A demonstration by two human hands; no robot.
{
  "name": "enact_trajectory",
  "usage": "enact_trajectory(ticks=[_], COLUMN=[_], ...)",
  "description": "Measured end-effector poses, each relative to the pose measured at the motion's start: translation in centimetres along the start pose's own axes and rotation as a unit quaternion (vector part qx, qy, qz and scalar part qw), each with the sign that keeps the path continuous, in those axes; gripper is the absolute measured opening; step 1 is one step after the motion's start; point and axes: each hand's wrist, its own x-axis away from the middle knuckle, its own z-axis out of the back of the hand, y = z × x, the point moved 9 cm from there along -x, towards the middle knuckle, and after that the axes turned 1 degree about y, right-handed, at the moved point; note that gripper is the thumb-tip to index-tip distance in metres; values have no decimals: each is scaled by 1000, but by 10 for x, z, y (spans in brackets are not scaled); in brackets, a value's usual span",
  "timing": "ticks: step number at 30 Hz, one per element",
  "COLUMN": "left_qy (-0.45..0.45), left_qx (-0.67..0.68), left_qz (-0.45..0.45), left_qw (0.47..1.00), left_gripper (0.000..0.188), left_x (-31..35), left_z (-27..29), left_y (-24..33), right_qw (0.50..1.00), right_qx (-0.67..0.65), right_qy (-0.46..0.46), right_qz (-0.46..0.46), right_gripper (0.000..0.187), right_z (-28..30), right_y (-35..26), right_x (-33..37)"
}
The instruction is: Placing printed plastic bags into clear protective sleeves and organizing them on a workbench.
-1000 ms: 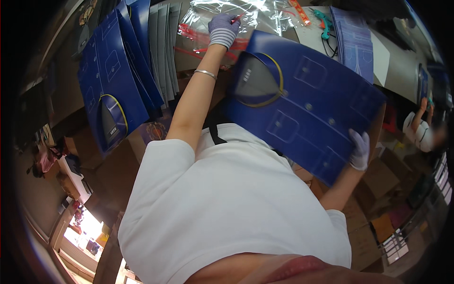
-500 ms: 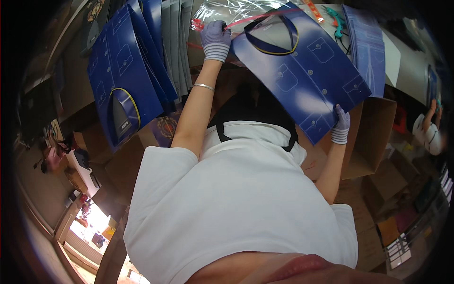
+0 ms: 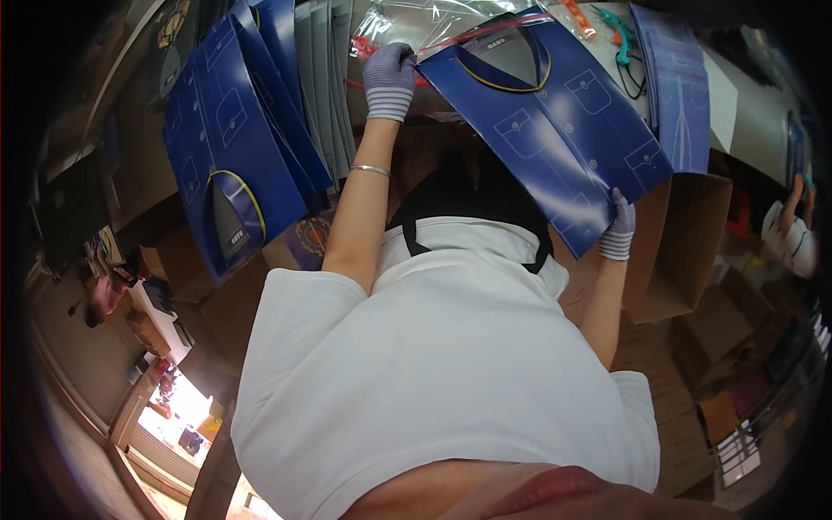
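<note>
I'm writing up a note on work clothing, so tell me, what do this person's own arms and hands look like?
The left hand and right hand wear pale purple gloves with white-striped cuffs. A thin silver bangle circles the left forearm. Both forearms are bare below short, plain white sleeves.

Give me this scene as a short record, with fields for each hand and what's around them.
Left hand: gloved, fingers closed on the edge of a clear plastic bag
Right hand: gloved, gripping the lower corner of a blue shirt-print sheet
Sheet's upper end: beneath the bag's red strip
To the left: more shirt-print sheets
To the right: cardboard box
Beyond the sheet: teal tool
</note>
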Motion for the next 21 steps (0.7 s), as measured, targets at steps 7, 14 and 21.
enact_trajectory(ticks=[7, 14, 21], left_qy=[51, 55, 25], left_qx=[-79, -76, -32], left_qz=[-20, 29, 99], left_qw=[995, 995, 994], left_gripper=[10, 9, 9], left_x=[18, 13, 11], left_z=[1, -2, -7], left_y=[21, 5, -8], right_qw=[998, 995, 996], right_qx=[-52, -94, -60], right_qy=[32, 20, 34], right_qz=[-11, 24, 56], right_gripper=[26, 34, 27], right_z=[-19, -10, -14], right_y=[11, 35, 38], right_x=[17, 24, 35])
